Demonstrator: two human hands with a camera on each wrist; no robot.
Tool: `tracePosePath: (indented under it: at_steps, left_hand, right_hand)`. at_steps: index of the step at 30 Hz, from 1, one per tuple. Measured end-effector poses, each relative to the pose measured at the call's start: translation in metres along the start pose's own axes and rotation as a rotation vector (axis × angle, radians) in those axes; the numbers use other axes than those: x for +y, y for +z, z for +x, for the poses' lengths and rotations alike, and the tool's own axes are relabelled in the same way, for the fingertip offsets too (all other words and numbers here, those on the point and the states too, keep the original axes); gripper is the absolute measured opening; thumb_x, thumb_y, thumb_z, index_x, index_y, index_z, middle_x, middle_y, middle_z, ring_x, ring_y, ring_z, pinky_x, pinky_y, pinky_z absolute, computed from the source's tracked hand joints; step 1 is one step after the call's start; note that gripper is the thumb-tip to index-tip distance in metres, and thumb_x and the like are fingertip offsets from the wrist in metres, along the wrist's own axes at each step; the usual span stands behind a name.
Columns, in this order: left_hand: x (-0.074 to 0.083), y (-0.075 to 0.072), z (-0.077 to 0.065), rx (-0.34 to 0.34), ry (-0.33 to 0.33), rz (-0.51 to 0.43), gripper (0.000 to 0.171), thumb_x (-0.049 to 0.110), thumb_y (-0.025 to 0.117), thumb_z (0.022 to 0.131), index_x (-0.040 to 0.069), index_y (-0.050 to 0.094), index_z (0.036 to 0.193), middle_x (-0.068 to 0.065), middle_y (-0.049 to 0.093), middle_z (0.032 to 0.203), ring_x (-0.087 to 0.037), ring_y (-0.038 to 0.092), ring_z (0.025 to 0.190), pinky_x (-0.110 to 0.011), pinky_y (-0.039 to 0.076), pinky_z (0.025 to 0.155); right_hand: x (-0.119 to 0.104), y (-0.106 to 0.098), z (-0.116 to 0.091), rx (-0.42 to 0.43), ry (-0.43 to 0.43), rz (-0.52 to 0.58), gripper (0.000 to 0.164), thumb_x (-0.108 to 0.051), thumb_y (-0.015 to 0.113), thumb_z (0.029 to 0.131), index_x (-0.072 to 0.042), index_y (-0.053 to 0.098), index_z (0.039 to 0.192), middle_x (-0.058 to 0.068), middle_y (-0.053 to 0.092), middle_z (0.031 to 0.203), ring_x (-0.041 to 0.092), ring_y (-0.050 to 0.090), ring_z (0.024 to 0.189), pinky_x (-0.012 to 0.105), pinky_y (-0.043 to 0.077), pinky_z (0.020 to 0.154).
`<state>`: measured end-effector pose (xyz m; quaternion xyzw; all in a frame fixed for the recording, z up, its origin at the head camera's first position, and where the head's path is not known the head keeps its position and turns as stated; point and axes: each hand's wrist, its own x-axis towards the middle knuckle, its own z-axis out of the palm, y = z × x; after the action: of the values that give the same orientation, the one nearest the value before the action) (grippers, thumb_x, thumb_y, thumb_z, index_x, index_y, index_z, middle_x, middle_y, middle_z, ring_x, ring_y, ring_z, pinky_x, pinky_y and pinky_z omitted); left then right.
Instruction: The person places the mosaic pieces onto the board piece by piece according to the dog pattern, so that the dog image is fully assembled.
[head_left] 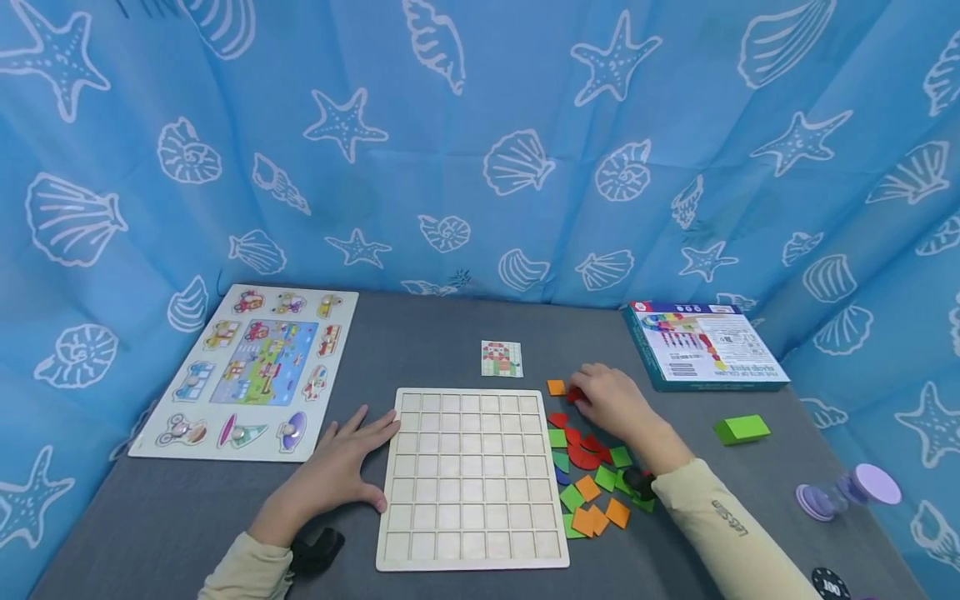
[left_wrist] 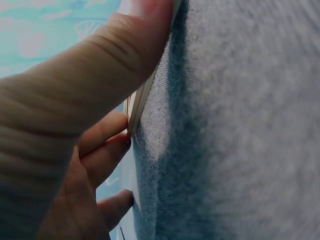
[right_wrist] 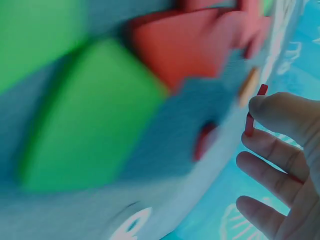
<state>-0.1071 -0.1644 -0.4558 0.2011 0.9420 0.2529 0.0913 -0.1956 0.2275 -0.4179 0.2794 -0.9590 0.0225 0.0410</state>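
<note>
Between thumb and forefinger, my right hand (head_left: 613, 406) pinches a small red tile (right_wrist: 249, 125), seen edge-on in the right wrist view. It is beyond the upper right corner of a pale wooden grid board (head_left: 470, 473), beside an orange tile (head_left: 556, 387). My left hand (head_left: 333, 465) touches the board's left edge, fingers spread, with its thumb (left_wrist: 100, 65) lower on the same side. Right of the board lies a loose group of flat tiles: red ones (head_left: 583, 458), green ones (head_left: 605, 478), orange ones (head_left: 618, 512) and a blue one (head_left: 562, 477), some overlapping.
A small picture card (head_left: 501, 359) lies behind the board. At the left is a knobbed vehicle puzzle (head_left: 202, 387). Toward the right are a flat box (head_left: 712, 346), a green block (head_left: 742, 429), a purple-ended object (head_left: 847, 487) and a black round disc (head_left: 829, 583). A blue shell-print curtain (head_left: 480, 208) borders the table.
</note>
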Motion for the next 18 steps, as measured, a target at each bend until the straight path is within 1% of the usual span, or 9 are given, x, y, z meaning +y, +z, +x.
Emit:
tracePosePath:
  at_steps: [2, 4, 8, 11, 14, 18]
  left_hand:
    - [0.001, 0.000, 0.000, 0.003, -0.002, -0.002, 0.110, 0.060, 0.070, 0.042, 0.020, 0.035, 0.138, 0.002, 0.027, 0.145, -0.035, 0.011, 0.134, -0.067, 0.010, 0.096]
    - [0.000, 0.000, 0.000, 0.004, -0.007, -0.007, 0.110, 0.059, 0.071, 0.042, 0.020, 0.035, 0.138, 0.003, 0.027, 0.145, -0.035, 0.011, 0.134, -0.067, 0.009, 0.096]
    - [-0.002, 0.001, -0.001, 0.005, -0.013, -0.009, 0.110, 0.060, 0.071, 0.042, 0.020, 0.034, 0.138, 0.003, 0.026, 0.145, -0.034, 0.010, 0.135, -0.066, 0.008, 0.097]
    - [-0.003, 0.002, -0.002, 0.008, -0.005, -0.010, 0.110, 0.060, 0.070, 0.042, 0.020, 0.034, 0.139, 0.003, 0.026, 0.145, -0.034, 0.010, 0.135, -0.067, 0.008, 0.096]
    - [-0.004, 0.002, -0.001, 0.012, 0.012, -0.018, 0.110, 0.061, 0.070, 0.043, 0.020, 0.034, 0.139, 0.003, 0.026, 0.145, -0.035, 0.010, 0.134, -0.067, 0.008, 0.095]
    - [-0.005, 0.003, -0.001, 0.017, 0.036, -0.028, 0.109, 0.061, 0.069, 0.044, 0.020, 0.034, 0.138, 0.002, 0.027, 0.145, -0.036, 0.011, 0.134, -0.068, 0.009, 0.095]
  right_hand:
    - [-0.009, -0.005, 0.004, 0.030, -0.011, 0.011, 0.018, -0.017, 0.071, 0.073, -0.012, 0.065, 0.089, 0.001, 0.059, 0.083, 0.015, 0.050, 0.073, 0.033, 0.048, 0.067]
    - [-0.022, -0.011, 0.012, 0.048, -0.035, 0.051, 0.018, -0.017, 0.072, 0.073, -0.013, 0.065, 0.089, 0.000, 0.058, 0.084, 0.014, 0.051, 0.073, 0.031, 0.048, 0.065]
    - [-0.058, -0.014, 0.033, 0.052, -0.084, 0.154, 0.017, -0.016, 0.070, 0.075, -0.016, 0.065, 0.091, -0.002, 0.059, 0.088, 0.012, 0.054, 0.076, 0.028, 0.047, 0.063]
    - [-0.086, -0.010, 0.052, 0.032, -0.107, 0.214, 0.015, -0.017, 0.068, 0.077, -0.017, 0.065, 0.091, -0.004, 0.059, 0.089, 0.011, 0.056, 0.078, 0.026, 0.047, 0.063]
    - [-0.111, -0.003, 0.069, 0.012, -0.144, 0.247, 0.014, -0.018, 0.067, 0.078, -0.016, 0.065, 0.091, -0.003, 0.059, 0.088, 0.010, 0.057, 0.077, 0.024, 0.047, 0.063]
    - [-0.133, 0.008, 0.084, -0.024, -0.178, 0.240, 0.014, -0.020, 0.066, 0.079, -0.015, 0.066, 0.092, -0.003, 0.057, 0.087, 0.007, 0.054, 0.073, 0.020, 0.046, 0.061]
